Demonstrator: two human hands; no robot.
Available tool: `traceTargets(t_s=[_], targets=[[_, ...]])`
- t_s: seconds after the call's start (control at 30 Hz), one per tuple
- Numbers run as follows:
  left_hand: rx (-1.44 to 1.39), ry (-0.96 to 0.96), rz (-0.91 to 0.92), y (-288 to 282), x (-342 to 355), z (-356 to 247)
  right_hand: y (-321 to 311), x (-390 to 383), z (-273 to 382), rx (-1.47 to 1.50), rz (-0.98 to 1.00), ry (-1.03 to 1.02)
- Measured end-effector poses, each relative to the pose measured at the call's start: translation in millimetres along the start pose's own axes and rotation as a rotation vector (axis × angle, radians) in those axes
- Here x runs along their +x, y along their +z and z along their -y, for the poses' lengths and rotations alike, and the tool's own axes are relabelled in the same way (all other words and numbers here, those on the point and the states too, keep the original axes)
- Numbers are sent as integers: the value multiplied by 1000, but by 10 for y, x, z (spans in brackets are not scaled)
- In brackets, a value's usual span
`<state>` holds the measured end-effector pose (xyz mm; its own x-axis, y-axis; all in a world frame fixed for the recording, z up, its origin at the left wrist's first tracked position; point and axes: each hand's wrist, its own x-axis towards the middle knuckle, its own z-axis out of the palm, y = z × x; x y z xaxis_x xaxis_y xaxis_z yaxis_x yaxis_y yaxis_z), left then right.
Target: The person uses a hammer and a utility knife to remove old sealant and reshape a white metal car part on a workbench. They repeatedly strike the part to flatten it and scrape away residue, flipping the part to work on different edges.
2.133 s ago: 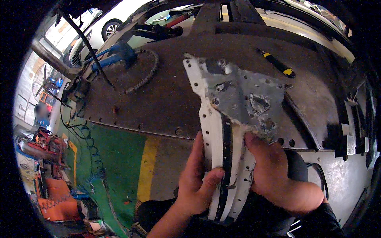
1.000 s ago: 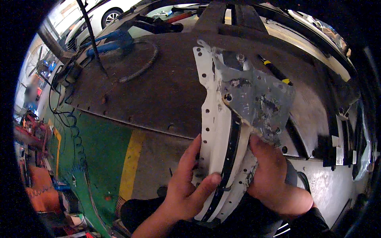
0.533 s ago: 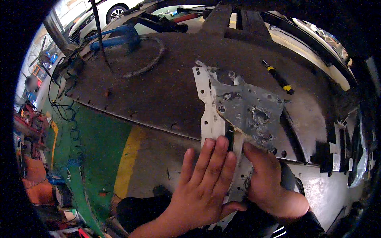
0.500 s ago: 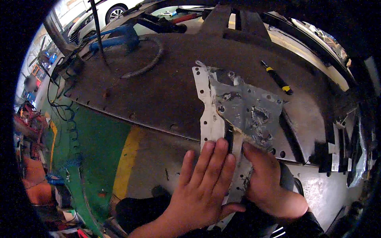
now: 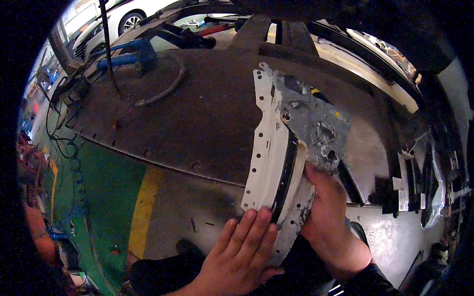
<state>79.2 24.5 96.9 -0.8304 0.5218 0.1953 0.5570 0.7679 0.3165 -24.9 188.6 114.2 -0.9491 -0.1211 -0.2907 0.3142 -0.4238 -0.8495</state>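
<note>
A cut piece of car body panel [image 5: 269, 153] leans at an angle from my lap up over the table's near edge. It has a white flange dotted with holes, a black strip along its groove, and a grey section [image 5: 321, 126] with ragged openings. My left hand [image 5: 242, 249] lies flat on the panel's lower end, fingers stretched out. Around the right edge, my right hand [image 5: 328, 219] grips the panel, thumb on the front face. A yellow-and-black screwdriver [image 5: 315, 92] on the table is mostly hidden behind the grey section.
The brown metal table [image 5: 207, 113] holds a blue hydraulic pump [image 5: 127, 59] with a curved hose [image 5: 175, 81] at the far left. Dark metal beams [image 5: 249, 37] stand along the back. Black strips and plastic wrap [image 5: 434, 197] hang at the right. A white car [image 5: 113, 24] is parked beyond.
My left hand has slid down the panel, uncovering more of the white flange and black strip. The panel's upper end has shifted right and now covers most of the screwdriver.
</note>
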Motion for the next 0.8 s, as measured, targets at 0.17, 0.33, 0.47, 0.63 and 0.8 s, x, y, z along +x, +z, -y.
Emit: traceTargets(t_s=[0.17,0.33,0.47,0.63,0.8], targets=[[0,53,-16,76,-83,1,-104,66,57,-128,-31,-109],[-97,81,-1,-24,-124,5,-182,137,113,45,13,-159],[-662,-108,-601,295,-356,219,-149,57,17,-150,134,-74],[-1258,-695,-588,10,-104,364,-74,-164,-658,-655,456,-195],[-1291,-766,-501,36,-47,382,50,-74,-674,-525,421,19]])
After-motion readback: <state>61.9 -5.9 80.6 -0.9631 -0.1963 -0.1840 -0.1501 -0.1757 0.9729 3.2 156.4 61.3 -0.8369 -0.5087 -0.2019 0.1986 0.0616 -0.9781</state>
